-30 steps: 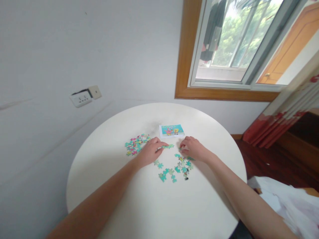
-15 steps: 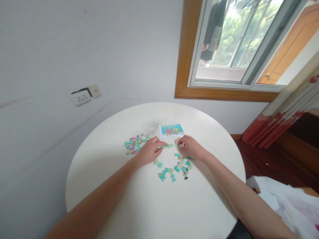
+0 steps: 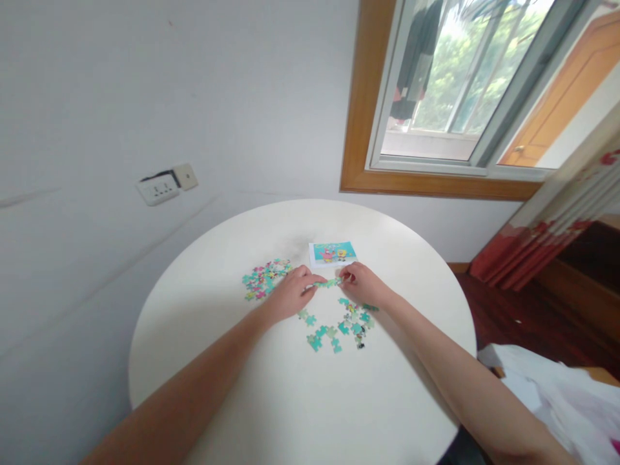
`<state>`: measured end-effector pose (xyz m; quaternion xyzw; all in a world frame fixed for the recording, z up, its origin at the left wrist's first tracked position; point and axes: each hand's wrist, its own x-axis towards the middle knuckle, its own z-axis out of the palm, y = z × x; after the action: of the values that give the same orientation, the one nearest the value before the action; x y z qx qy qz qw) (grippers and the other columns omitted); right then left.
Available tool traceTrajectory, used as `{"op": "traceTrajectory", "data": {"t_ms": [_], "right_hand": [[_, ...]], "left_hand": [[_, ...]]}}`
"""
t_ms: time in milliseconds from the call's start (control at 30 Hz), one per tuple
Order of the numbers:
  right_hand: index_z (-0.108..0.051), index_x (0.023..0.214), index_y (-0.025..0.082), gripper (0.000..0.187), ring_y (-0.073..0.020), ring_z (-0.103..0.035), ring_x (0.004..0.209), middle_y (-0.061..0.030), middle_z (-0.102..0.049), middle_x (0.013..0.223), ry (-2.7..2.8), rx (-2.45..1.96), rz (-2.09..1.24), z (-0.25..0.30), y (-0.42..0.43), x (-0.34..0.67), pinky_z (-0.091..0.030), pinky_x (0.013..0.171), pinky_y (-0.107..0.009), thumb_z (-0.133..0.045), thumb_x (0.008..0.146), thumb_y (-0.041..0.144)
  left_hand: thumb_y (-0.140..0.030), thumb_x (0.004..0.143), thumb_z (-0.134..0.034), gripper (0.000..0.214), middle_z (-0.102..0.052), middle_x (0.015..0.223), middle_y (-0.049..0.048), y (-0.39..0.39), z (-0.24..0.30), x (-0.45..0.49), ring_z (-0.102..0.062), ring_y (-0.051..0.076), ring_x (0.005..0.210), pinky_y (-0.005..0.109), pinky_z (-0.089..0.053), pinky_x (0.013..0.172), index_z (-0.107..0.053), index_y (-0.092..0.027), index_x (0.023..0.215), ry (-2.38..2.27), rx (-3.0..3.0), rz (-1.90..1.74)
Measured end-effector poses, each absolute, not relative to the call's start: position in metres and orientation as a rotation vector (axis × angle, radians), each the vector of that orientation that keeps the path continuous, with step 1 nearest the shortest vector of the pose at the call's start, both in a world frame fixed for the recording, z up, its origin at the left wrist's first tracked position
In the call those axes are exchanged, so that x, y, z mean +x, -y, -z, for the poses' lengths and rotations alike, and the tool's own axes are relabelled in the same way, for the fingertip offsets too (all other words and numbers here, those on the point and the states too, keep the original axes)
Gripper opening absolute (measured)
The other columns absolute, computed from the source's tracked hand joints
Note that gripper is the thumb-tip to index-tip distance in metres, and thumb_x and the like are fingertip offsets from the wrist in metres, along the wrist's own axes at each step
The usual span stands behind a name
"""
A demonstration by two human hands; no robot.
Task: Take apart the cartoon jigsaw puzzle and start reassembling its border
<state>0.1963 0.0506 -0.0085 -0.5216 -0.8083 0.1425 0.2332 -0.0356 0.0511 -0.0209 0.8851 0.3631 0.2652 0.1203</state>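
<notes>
A short strip of joined green jigsaw pieces [image 3: 329, 283] lies on the white table between my hands. My left hand [image 3: 292, 292] has its thumb and index finger closed on the strip's left end. At the right end, my right hand [image 3: 363, 283] pinches a small jigsaw piece [image 3: 341, 279] against or very close to the strip; its fingers partly cover it. Just beyond lies a picture card [image 3: 334, 252] with a pink and a yellow cartoon figure on teal.
A pile of loose jigsaw pieces [image 3: 261, 279] lies left of my left hand. More pieces [image 3: 357, 318] sit below my right hand, and a few teal ones [image 3: 321, 336] nearer me. The round table [image 3: 242, 400] stands against the wall; a white plastic bag [image 3: 547, 387] is at right.
My right hand has moved slightly left with the jigsaw piece, closing the gap to the strip's right end. My left hand stays in place on the strip.
</notes>
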Motion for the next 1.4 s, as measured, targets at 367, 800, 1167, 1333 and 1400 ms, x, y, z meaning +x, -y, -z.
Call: {"op": "traceTrajectory", "data": {"t_ms": [367,800,1167,1333,1400], "right_hand": [[-0.069,0.099,0.013,0.022,-0.0134,-0.057,0.074,-0.0079,-0.063,0.090,2.254,-1.377,-0.491,0.005,-0.049,0.201,-0.045,0.075,-0.024,-0.061,0.079,0.019],[-0.072,0.098,0.027,0.032,-0.0195,-0.053,0.095,-0.0063,-0.060,0.099,2.433,-1.398,-0.140,-0.005,-0.038,0.210,-0.039,0.084,-0.033,-0.049,0.085,0.009],[-0.069,0.106,0.027,0.043,-0.0195,-0.052,0.097,-0.0064,-0.059,0.103,2.418,-1.390,-0.160,0.000,-0.039,0.212,-0.038,0.087,-0.033,-0.045,0.081,0.002],[-0.069,0.108,0.028,0.045,-0.0201,-0.052,0.098,-0.0065,-0.059,0.104,2.432,-1.420,-0.160,0.000,-0.039,0.212,-0.038,0.087,-0.033,-0.045,0.080,0.001],[-0.068,0.110,0.029,0.047,-0.0203,-0.051,0.099,-0.0065,-0.059,0.105,2.428,-1.420,-0.156,0.000,-0.039,0.211,-0.038,0.087,-0.033,-0.044,0.081,0.001]], "left_hand": [[-0.017,0.089,-0.049,0.032,-0.052,0.090,0.0045,-0.051,0.021,-0.036,-0.052,0.019,0.091,0.029,-0.042,0.082,-0.065,-0.026,0.115,-1.058,2.602,-0.777],[-0.018,0.089,-0.049,0.032,-0.052,0.091,0.0047,-0.050,0.020,-0.036,-0.052,0.019,0.092,0.029,-0.042,0.082,-0.065,-0.027,0.115,-1.065,2.589,-0.764],[-0.018,0.089,-0.049,0.032,-0.052,0.092,0.0052,-0.050,0.020,-0.036,-0.052,0.019,0.092,0.030,-0.042,0.083,-0.065,-0.026,0.115,-1.063,2.591,-0.756],[-0.018,0.089,-0.049,0.032,-0.052,0.092,0.0050,-0.051,0.019,-0.036,-0.051,0.019,0.092,0.030,-0.042,0.083,-0.066,-0.026,0.115,-1.067,2.588,-0.752],[-0.019,0.089,-0.049,0.031,-0.052,0.092,0.0051,-0.051,0.019,-0.036,-0.051,0.019,0.093,0.030,-0.042,0.084,-0.066,-0.025,0.115,-1.061,2.588,-0.750]]}}
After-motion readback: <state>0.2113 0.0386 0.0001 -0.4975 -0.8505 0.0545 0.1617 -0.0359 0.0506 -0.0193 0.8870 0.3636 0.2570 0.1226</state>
